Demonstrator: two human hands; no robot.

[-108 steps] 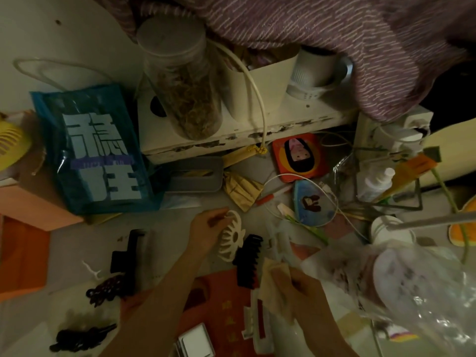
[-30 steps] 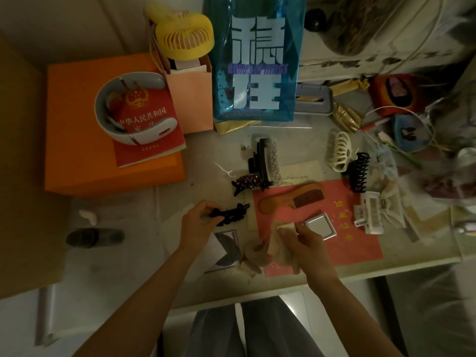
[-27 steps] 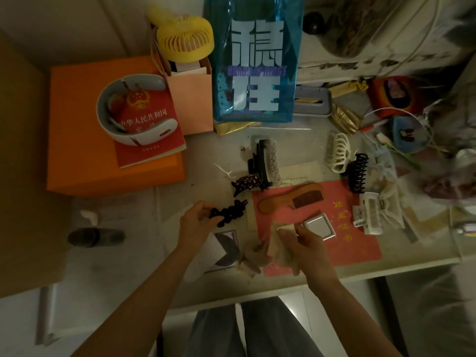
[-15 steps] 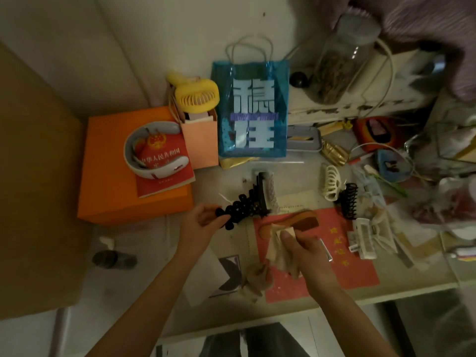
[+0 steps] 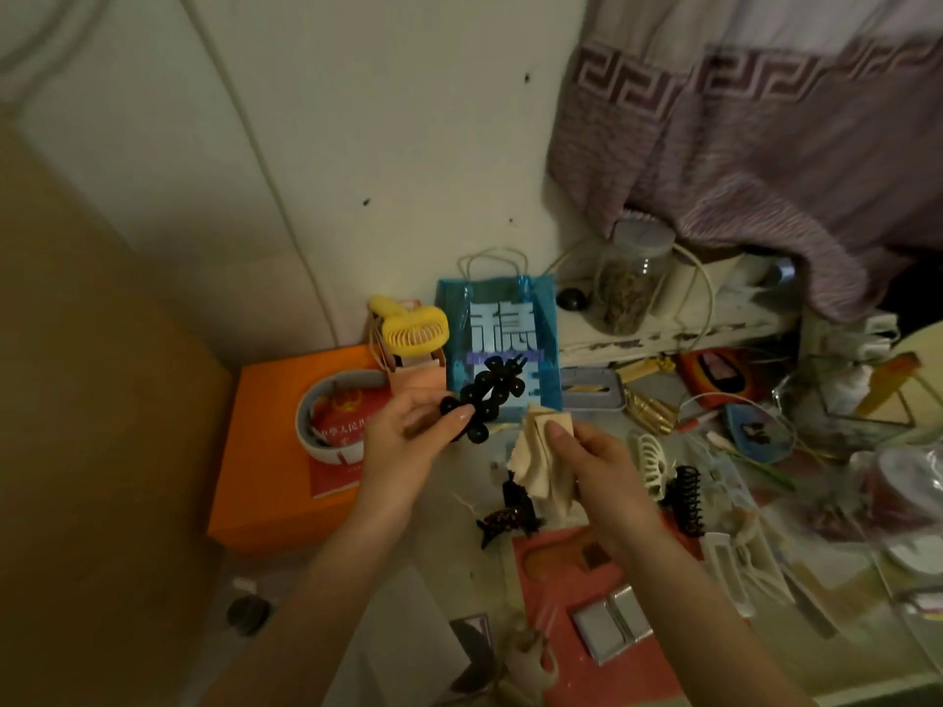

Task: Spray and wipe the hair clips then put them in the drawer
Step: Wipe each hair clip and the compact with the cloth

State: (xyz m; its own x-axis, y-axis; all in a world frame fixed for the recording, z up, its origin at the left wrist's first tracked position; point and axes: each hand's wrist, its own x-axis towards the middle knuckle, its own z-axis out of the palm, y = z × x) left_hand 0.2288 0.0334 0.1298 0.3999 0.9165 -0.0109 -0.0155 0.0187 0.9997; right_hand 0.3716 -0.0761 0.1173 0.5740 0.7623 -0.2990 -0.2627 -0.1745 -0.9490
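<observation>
We pinch the black clip (image 5: 487,400) in our left hand (image 5: 408,441) above the surface, cloth (image 5: 536,464) gripped in our right hand (image 5: 587,461); hard wiping could knock it loose.

- Desk rt side crowded: white claw clip (image 5: 650,464), black spiral clip (image 5: 689,497), white rectangular clips (image 5: 727,568) packed close, little passage btwn.
- Back edge walled by blue bag (image 5: 502,349), yellow fan (image 5: 414,331), jar (image 5: 630,280) on shelf.
- Orange box (image 5: 265,451) blocks left.
- Bare desk strip (image 5: 403,604) near front-left, w/ small dark object (image 5: 248,613) at its left end.
- Red mat (image 5: 571,620) holds mirror (image 5: 610,625).
</observation>
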